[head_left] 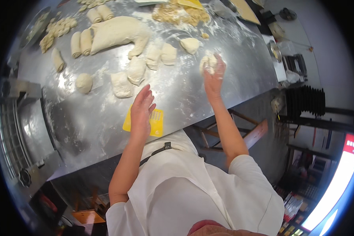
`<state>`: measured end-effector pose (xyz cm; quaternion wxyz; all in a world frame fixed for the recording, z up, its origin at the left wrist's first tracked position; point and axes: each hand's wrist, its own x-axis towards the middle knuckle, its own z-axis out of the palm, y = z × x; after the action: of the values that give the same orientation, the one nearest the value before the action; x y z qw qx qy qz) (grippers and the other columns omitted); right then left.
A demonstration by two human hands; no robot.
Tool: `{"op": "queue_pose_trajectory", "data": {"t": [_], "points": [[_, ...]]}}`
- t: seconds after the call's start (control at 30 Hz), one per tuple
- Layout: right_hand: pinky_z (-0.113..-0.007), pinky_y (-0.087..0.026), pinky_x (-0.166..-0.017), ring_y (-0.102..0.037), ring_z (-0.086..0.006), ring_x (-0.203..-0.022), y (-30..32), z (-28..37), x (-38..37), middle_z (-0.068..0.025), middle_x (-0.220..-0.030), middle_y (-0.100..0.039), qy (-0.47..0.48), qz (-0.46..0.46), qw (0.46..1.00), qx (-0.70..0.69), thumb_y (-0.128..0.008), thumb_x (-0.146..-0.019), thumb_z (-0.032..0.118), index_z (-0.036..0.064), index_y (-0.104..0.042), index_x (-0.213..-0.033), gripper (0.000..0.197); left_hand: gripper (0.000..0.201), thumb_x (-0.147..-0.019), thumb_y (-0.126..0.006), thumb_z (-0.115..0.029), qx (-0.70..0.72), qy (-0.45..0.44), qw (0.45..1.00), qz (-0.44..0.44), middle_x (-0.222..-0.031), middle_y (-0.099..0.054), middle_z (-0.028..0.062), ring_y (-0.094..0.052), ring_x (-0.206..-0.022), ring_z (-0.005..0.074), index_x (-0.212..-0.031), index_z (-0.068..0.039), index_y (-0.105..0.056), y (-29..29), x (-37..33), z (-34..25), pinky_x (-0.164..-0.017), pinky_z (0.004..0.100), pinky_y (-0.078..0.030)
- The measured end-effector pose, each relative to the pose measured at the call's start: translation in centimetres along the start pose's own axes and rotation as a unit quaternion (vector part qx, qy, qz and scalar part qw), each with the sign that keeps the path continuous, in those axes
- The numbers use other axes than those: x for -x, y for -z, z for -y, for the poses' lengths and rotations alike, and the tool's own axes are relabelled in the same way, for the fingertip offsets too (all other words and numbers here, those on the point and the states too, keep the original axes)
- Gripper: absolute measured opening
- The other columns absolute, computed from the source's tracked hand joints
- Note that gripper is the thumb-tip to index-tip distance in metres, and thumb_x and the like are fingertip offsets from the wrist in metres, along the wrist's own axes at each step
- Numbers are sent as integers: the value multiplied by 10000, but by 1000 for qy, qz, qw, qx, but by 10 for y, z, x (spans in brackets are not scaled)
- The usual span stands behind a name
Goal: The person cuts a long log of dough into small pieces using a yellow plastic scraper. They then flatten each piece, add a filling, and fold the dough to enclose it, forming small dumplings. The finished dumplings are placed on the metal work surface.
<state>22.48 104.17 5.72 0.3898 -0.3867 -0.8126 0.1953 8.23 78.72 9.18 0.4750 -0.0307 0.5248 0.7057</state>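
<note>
Over the right part of the steel table, my right hand [215,74] has its fingers curled round a floury piece of dough [205,64]. My left hand [141,108] is raised near the front edge, fingers stretched out and nothing in them. Partly behind it lies a flat yellow dough scraper [157,125] with slots. Cut dough pieces [122,85] lie in a loose row beyond my left hand, leading to a large dough slab [116,33]. One more dough piece [190,45] sits left of my right hand, and a round dough ball [84,83] rests farther left.
Rolled dough logs [81,43] and small dough bits [61,26] are at the far left. A crumbly yellow-brown heap [181,13] lies at the back. A metal machine with rollers [23,129] stands at the left table end. A wooden stool [255,133] is below the front edge.
</note>
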Motion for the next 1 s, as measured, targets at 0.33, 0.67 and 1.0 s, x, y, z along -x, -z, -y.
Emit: {"op": "queue_pose_trajectory", "data": {"t": [0.33,0.67,1.0], "points": [[-569,-264,-1175,-365,-452,-1424,13,-96,-36,-255,-1546,-394,-9,70,985,159,-679,-913,357,117,-439,-1517,692,248,-1024,-551,-148,-151,78,985,29,-1137,-673,14,-619,-1019,97,-1234,-54,-644,-25,-46,46,-903,270,-502],[-569,-264,-1171,-369,-427,-1421,-21,-112,-17,-221,-1532,-416,-43,291,948,118,-756,-839,422,66,-464,-1443,759,296,-1039,-556,-183,-162,128,978,3,-1140,-671,60,-617,-1022,137,-1269,-5,-614,-94,-94,79,-904,289,-506],[-417,-481,-949,-600,-328,-1063,-4,-92,13,-150,-1114,-600,-126,369,892,-228,-799,-802,204,42,-563,-1119,427,572,-1054,-489,-467,-47,78,995,-39,-1293,-629,123,-617,-1131,210,-1410,-20,-515,-123,-106,94,-990,371,-498]]}}
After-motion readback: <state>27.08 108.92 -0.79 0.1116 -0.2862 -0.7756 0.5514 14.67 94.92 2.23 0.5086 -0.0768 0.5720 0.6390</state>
